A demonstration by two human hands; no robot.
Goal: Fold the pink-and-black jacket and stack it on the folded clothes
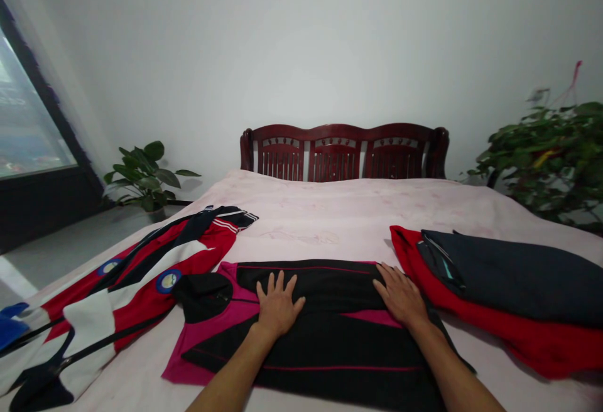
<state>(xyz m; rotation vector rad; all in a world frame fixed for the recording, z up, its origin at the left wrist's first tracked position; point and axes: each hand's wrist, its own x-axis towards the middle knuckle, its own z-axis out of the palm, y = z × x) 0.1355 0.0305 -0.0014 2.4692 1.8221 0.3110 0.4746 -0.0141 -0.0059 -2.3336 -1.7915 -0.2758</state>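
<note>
At the left edge of the bed point(330, 211), a loose heap of red, white and navy jackets point(141, 280) lies unfolded; two round badges show on it, so it looks like at least two garments, though the exact number cannot be told. In the middle, one black and magenta jacket point(330, 336) lies partly folded, its upper part turned over, and folding appears midway. The left hand point(277, 304) rests flat and open on it, fingers spread, gripping nothing; the right hand point(400, 296) presses flat on the folded edge, likewise open. To the right sits a finished pile: one red garment point(532, 340) under one dark folded garment point(518, 277).
</note>
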